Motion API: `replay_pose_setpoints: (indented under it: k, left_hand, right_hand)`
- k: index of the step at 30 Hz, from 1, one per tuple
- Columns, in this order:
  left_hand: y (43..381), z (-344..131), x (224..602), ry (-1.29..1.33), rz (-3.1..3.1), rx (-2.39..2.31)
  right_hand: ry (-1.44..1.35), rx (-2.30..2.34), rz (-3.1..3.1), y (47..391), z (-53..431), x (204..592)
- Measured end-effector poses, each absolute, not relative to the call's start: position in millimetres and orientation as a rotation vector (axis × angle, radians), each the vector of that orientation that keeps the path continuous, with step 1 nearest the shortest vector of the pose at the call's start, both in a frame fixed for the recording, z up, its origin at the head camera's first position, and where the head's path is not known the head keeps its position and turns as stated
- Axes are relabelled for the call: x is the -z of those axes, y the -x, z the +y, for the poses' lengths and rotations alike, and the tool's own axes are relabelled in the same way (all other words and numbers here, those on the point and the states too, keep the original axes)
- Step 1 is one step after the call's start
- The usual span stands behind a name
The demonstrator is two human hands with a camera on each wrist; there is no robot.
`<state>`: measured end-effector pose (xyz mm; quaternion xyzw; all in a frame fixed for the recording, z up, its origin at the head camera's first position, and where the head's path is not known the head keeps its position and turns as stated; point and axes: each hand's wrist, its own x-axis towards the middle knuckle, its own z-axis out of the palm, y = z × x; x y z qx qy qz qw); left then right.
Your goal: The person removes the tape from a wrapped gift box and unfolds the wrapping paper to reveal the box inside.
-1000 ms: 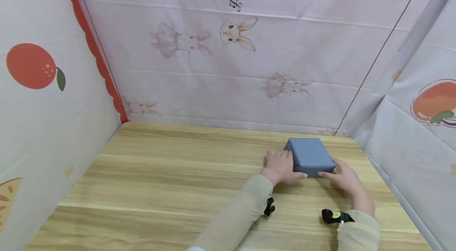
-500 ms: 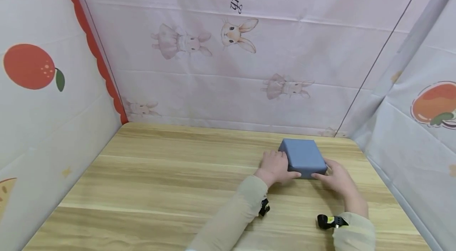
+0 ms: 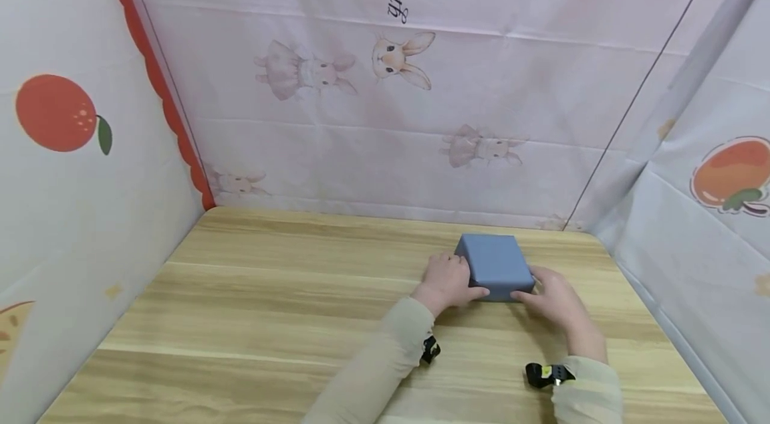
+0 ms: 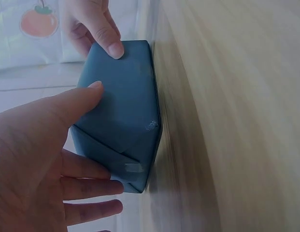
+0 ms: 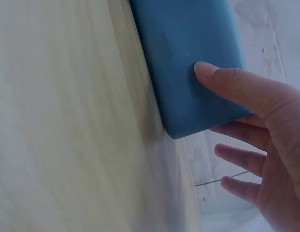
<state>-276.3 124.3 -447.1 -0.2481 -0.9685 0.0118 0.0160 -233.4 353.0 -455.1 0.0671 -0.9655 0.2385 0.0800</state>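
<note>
A blue wrapped box (image 3: 496, 258) sits on the wooden table toward the back right in the head view. My left hand (image 3: 446, 281) grips its left end, thumb along the front face and fingers against the side. At the opposite end my right hand (image 3: 556, 297) holds the front right corner, its thumb on the front face too. The left wrist view shows folded wrapping and a piece of clear tape (image 4: 134, 167) on the box's end. In the right wrist view the thumb (image 5: 207, 70) presses the face while some fingers stay apart from the box.
The wooden table (image 3: 240, 317) spreads out to the left of the box. Behind it hangs a pink sheet (image 3: 337, 163) with rabbit prints, and white sheets with fruit prints (image 3: 730, 173) stand at both sides. A black band (image 3: 549, 374) is on the right wrist.
Both hands have moved to the left along the table, and the box has slid left between them. Their hold on it looks the same.
</note>
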Motion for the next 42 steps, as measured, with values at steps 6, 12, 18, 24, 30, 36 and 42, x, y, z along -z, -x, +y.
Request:
replay_pose_setpoints:
  k: [6, 12, 18, 24, 30, 36, 42]
  left_hand:
    - [272.8, 111.0, 446.5, 0.77, -3.004, -0.025]
    - [268.8, 95.8, 447.0, 0.743, -3.03, 0.038]
    - [266.3, 76.3, 450.4, 0.687, -3.06, 0.14]
    - [264.3, 58.1, 448.0, 0.629, -3.075, 0.208]
    - [262.2, 40.3, 447.2, 0.59, -3.088, 0.261]
    - [260.3, 21.5, 447.1, 0.564, -3.102, 0.32]
    - [257.2, 3.5, 443.0, 0.574, -3.128, 0.398]
  right_hand:
    - [-0.223, -0.71, -2.892, 232.8, 342.1, 455.8]
    - [-0.254, -0.678, -2.894, 232.7, 329.7, 459.1]
    - [-0.316, -0.653, -2.883, 234.6, 314.5, 459.7]
    - [-0.383, -0.61, -2.863, 236.6, 298.4, 458.6]
    - [-0.451, -0.539, -2.848, 238.5, 283.1, 456.7]
    - [-0.546, -0.454, -2.79, 238.9, 267.2, 455.8]
    - [-0.592, -0.415, -2.795, 236.2, 253.9, 451.5]
